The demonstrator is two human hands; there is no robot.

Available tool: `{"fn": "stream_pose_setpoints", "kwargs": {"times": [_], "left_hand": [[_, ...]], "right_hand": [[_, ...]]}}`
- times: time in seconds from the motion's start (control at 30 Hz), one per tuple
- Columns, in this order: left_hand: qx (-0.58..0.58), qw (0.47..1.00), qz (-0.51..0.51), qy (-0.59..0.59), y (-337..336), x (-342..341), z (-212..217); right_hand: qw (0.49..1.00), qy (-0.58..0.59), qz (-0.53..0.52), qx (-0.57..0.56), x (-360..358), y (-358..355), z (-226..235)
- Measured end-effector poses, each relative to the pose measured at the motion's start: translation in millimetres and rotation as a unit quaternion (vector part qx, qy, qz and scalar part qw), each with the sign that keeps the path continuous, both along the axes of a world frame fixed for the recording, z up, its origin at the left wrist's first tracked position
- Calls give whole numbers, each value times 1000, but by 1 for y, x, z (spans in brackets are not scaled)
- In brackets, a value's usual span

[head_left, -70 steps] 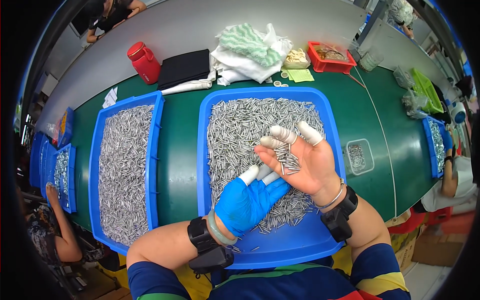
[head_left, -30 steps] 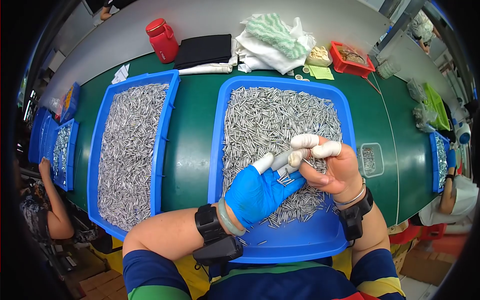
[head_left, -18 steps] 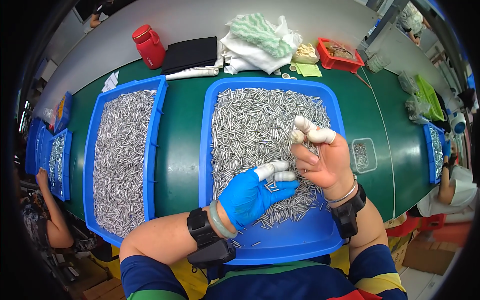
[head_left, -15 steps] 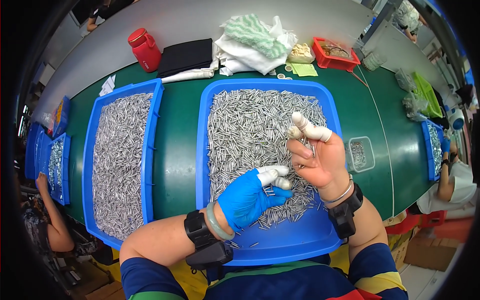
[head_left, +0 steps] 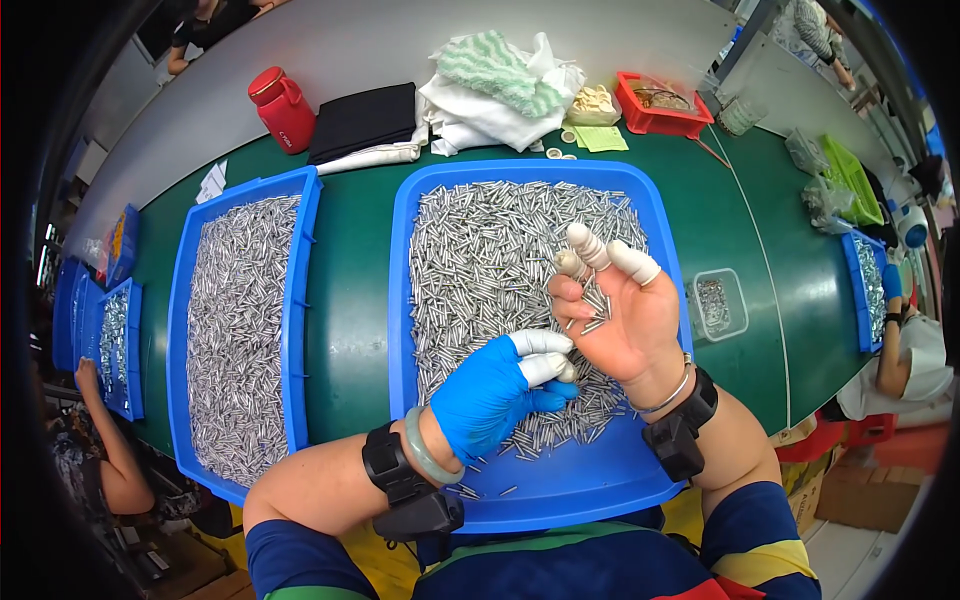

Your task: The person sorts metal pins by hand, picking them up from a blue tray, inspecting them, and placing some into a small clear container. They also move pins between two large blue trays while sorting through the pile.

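Small silvery metal pins (head_left: 480, 265) fill most of a blue tray (head_left: 570, 500) in front of me, with its near end showing bare blue plastic. Over the tray's right side, my right hand (head_left: 632, 320) is turned palm up, its fingers curled around several metal pins. White finger cots cover some of its fingertips. My left hand (head_left: 485, 398), in a blue glove with white finger cots, is low over the heap, thumb and fingers closed together. Whatever it pinches is hidden by the fingers. The two hands are close but apart.
Another blue tray of pins (head_left: 240, 340) stands on the left of the green table (head_left: 350, 320). A small clear container (head_left: 722, 305) with pins sits on the right. Along the back are a red flask (head_left: 283, 112), cloths (head_left: 500, 85) and a red basket (head_left: 660, 105). Other people work at both sides.
My right hand has opened its palm upward a little and moved slightly left, so its pins show. The left hand's fingers have drawn closer together.
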State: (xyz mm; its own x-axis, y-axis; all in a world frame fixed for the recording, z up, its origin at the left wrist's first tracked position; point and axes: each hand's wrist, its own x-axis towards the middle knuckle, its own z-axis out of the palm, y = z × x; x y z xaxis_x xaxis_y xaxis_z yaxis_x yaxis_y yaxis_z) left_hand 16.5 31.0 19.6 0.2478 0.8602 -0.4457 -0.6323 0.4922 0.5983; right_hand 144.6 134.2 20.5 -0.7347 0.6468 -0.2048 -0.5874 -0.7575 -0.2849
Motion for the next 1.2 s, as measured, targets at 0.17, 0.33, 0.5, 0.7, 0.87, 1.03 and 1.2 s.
{"fn": "stream_pose_setpoints", "kwargs": {"times": [0.17,0.33,0.5,0.7,0.87,1.03,1.2], "left_hand": [[11,1000,-11,25,2,0,-3],[16,998,33,56,2,1,1],[26,995,42,84,1,3,-4],[-2,980,45,192,3,8,-6],[23,994,54,95,3,3,-9],[27,996,72,-36,4,-2,-6],[23,997,71,-21,5,-5,0]], "right_hand": [[1000,9,-5,15,0,-2,-2],[1000,23,-4,12,0,-1,-4],[999,-19,-23,37,-6,-11,0],[993,-99,-41,53,-13,-18,-3],[998,-41,-49,-2,-11,-12,-3],[986,-153,-66,6,-7,-6,3],[993,-113,-24,-4,-2,-2,0]]}}
